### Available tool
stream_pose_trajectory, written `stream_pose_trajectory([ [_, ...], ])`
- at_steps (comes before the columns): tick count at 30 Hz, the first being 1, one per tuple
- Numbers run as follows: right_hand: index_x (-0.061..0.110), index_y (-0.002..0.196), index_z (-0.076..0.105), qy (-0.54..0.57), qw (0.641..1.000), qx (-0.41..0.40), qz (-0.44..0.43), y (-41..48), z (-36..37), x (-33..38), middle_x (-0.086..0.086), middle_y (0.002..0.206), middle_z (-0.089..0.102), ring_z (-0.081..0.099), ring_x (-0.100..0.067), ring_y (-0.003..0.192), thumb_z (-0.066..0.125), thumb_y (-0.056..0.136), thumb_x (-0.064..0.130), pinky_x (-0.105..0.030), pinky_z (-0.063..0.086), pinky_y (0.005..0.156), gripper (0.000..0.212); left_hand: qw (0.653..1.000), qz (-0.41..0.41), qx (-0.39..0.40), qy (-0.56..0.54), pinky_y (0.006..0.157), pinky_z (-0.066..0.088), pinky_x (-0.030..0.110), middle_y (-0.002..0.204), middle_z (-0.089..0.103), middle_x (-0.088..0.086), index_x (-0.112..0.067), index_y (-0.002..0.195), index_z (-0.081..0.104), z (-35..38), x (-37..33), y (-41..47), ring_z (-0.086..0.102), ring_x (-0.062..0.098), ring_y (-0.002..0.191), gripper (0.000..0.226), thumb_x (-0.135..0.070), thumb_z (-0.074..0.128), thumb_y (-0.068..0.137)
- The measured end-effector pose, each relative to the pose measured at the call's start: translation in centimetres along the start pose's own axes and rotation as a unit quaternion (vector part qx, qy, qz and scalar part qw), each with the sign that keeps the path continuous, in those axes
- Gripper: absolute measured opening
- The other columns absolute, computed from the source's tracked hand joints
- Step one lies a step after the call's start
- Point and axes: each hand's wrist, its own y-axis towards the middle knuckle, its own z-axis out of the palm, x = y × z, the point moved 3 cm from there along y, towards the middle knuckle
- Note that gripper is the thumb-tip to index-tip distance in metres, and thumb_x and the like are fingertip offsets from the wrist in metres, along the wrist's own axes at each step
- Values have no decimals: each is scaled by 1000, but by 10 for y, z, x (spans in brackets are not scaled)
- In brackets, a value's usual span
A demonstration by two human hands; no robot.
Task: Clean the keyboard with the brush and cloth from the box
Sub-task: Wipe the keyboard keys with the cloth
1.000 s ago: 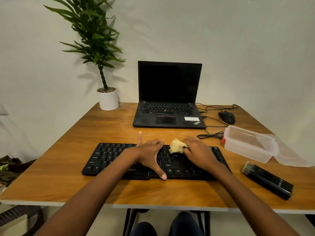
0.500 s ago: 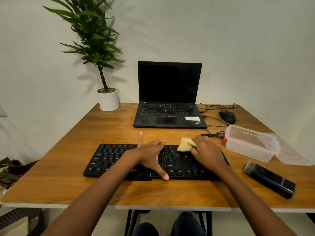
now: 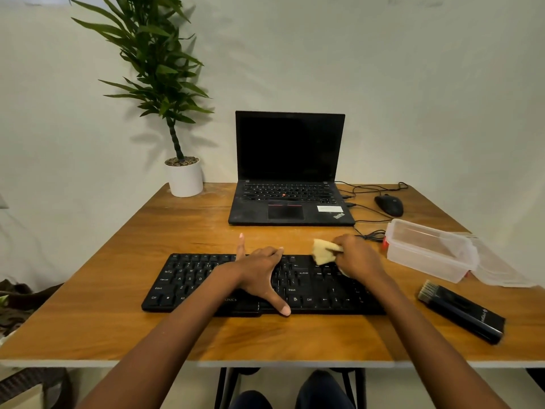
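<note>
Cloth (image 3: 323, 252) moved right on keyboard (image 3: 188, 278), right hand (image 3: 358, 258) curled round it; left hand (image 3: 259, 273) — splayed

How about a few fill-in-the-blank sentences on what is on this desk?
The right hand grips a crumpled pale yellow ____ over the right half of the flat black keyboard.
The left hand rests on the keyboard and holds ____.
The black brush with pale bristles lies on the wooden table to the keyboard's ____.
The clear plastic box stands with its lid ____.
Missing words: cloth; nothing; right; off.
</note>
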Motion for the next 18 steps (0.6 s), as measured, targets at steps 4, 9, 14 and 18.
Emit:
stream_pose_trajectory([
  [4,5,106,67,138,981,-118,64,1,-40,-24,-11,102,64,54,-21,85,57,86,2,-27,37,70,23,1000,4,2,6,87,-37,56,160,-8,2,-14,151,-10,0,0,1,-9,20,146,124,-71,64,69],
  [9,5,112,62,-41,969,-242,15,-30,-45,-6,-13,112,55,49,-25,103,64,83,12,-33,43,78,30,1000,0,11,0,96,-33,62,160,-7,2,-14,151,-11,-3,-2,-1,-8,21,146,123,-70,64,70],
  [14,17,117,60,-87,991,-45,-89,-66,6,16,2,118,53,44,-13,107,54,89,23,-24,38,86,30,1000,-1,14,2,98,-32,62,160,-8,2,-15,151,-11,-2,-1,0,-9,20,146,123,-70,64,70],
  [18,17,116,59,-73,989,-46,-116,-69,9,20,3,115,52,42,-13,103,46,93,24,-27,33,83,27,1000,2,8,12,96,-33,61,160,-7,2,-15,151,-9,-2,-1,2,-9,20,146,124,-71,64,69],
])
